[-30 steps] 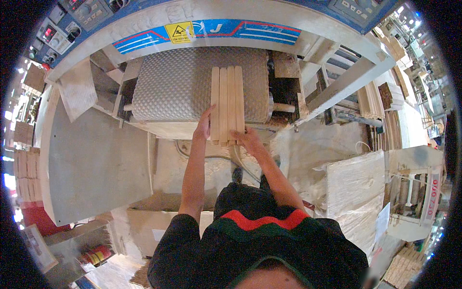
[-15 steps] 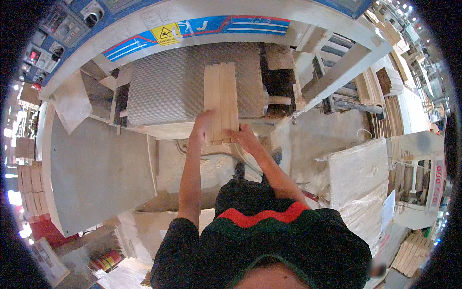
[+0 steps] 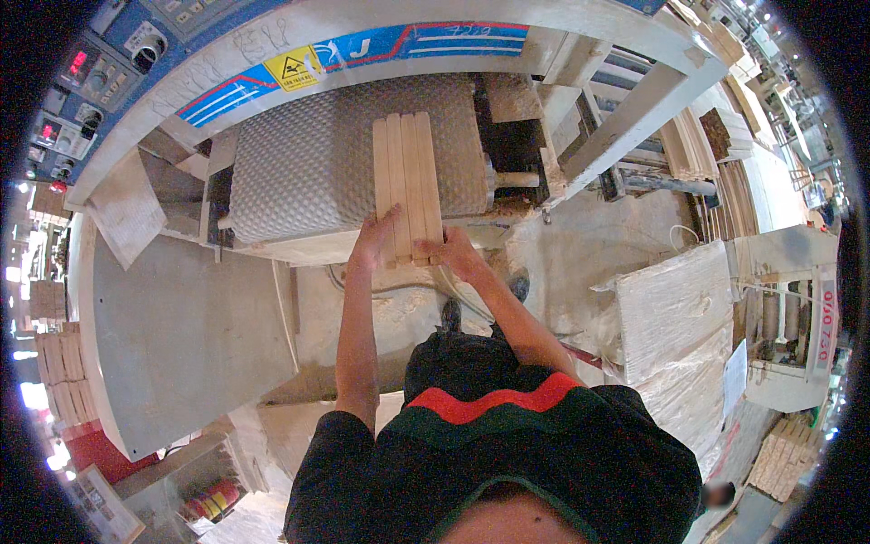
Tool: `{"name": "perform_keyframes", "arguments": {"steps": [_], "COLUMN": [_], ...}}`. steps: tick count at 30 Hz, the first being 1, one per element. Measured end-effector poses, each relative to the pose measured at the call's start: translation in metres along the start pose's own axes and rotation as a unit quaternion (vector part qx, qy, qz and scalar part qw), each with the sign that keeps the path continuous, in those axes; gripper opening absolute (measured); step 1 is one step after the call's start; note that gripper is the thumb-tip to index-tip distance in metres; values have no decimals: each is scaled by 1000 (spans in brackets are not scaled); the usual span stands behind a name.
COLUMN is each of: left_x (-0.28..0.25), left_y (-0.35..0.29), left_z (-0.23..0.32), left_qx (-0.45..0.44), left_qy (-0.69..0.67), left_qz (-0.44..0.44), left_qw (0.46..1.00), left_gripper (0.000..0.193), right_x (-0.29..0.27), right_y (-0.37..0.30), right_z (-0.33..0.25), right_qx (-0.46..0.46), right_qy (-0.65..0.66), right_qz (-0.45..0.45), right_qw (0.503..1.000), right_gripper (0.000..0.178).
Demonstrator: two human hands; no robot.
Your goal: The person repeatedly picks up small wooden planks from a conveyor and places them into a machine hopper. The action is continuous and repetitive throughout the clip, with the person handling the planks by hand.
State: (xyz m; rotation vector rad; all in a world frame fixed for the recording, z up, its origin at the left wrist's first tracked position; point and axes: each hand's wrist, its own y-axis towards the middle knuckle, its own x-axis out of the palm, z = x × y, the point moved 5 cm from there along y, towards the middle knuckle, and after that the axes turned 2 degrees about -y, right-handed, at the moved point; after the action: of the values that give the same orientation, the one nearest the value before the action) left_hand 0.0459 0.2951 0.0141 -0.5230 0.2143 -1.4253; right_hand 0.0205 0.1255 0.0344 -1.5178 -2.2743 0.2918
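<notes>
Several pale wooden slats lie side by side in a flat bundle, their far ends over the grey, bumpy-textured conveyor belt. My left hand grips the bundle's left edge, with its fingers reaching over the top of the slats. At the near right end, my right hand holds the slats with its thumb on top. The near ends stick out toward me past the belt's front edge. The undersides of the slats and the fingers beneath them are hidden.
Above the belt runs a machine frame with a yellow warning label. A blue control panel is at the far left. To the left stands a grey flat panel; to the right, a whitish sheet-covered stack. Hoses lie on the floor below.
The whole view has shifted slightly. My left fingers now reach further over the top of the slats. Both hands stay on the bundle, which remains over the belt.
</notes>
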Motion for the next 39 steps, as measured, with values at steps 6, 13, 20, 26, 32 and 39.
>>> {"name": "perform_keyframes", "arguments": {"steps": [6,13,20,26,32,39], "left_x": [14,-18,-3,3,2,0], "left_y": [-7,7,1,0,14,25], "left_z": [13,-22,-8,1,1,-6], "left_qx": [-19,-31,27,-7,8,42], "left_qy": [-119,-54,-93,-69,-74,-239], "left_qz": [-62,-30,-20,-8,-6,-77], "left_qw": [991,998,995,998,997,967], "left_gripper": [44,39,38,41,34,33], "right_x": [-22,-10,-15,-22,-19,-19], "right_y": [25,24,40,45,53,55], "right_z": [15,11,7,15,7,2], "right_qx": [-11,-10,0,11,4,5], "right_qy": [-65,141,95,34,79,145], "right_qz": [16,3,29,17,20,5], "right_qw": [998,990,995,999,997,989], "right_gripper": [33,34,36,34,36,31]}}
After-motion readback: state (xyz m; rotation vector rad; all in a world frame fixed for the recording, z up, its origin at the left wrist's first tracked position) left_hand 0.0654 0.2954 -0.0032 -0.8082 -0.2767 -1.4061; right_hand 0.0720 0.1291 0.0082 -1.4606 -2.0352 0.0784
